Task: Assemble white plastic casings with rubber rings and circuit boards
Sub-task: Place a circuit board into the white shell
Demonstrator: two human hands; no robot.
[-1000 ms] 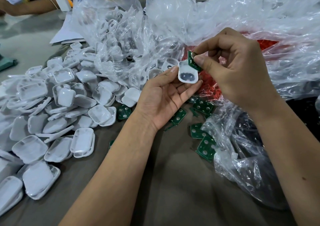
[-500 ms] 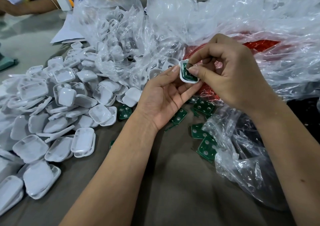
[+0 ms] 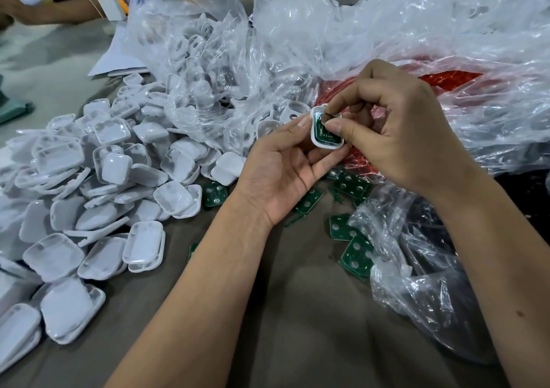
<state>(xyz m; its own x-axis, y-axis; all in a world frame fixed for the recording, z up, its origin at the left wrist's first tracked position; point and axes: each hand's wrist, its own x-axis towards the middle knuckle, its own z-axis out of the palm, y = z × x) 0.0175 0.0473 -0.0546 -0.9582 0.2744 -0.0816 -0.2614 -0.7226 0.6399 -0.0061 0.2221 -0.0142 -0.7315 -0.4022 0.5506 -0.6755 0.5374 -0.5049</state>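
Left hand (image 3: 285, 167) pinches the white casing (image 3: 326, 146) by its rim — right hand (image 3: 395, 128) presses the green board (image 3: 324, 134) in; light, stiff, probably slippery — hold the edges.

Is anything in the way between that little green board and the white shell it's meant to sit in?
Nothing visible. The green circuit board already lies inside the white casing, which the left hand holds from below. Only the right hand touches it, thumb and forefinger pressing on its top end.
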